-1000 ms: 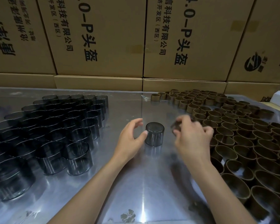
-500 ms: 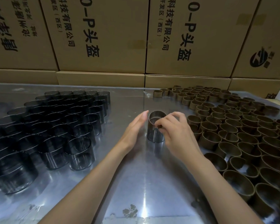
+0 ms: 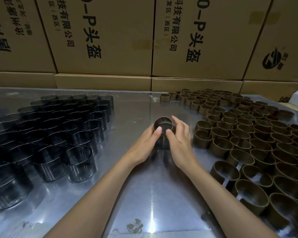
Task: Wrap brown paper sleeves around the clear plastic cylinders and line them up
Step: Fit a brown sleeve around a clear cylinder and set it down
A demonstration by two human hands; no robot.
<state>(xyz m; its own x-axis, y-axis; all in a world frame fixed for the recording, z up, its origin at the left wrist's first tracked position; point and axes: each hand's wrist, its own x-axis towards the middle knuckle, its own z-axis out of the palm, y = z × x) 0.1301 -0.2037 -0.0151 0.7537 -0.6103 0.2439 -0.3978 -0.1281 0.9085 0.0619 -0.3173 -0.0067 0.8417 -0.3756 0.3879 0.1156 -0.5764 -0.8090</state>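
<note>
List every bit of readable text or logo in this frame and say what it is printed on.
"科技有限公司", "(西区)" and "-P头盔": black print on the middle cardboard box.
"-P头盔", "有限公司", "(西区)": the same print on the next box to the right.
Round black logo, no legible words: far right box.
Far left box: print cut off and too blurred to read.
Cylinders, sleeves, table: no text.

left hand (image 3: 144, 141) + right hand (image 3: 179, 136) | grip sleeve (image 3: 163, 121) on cylinder (image 3: 163, 143)

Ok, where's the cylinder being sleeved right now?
Head view, table centre: the cylinder stands between the left hand and right hand, with clear cylinders left and paper sleeves right.
</note>
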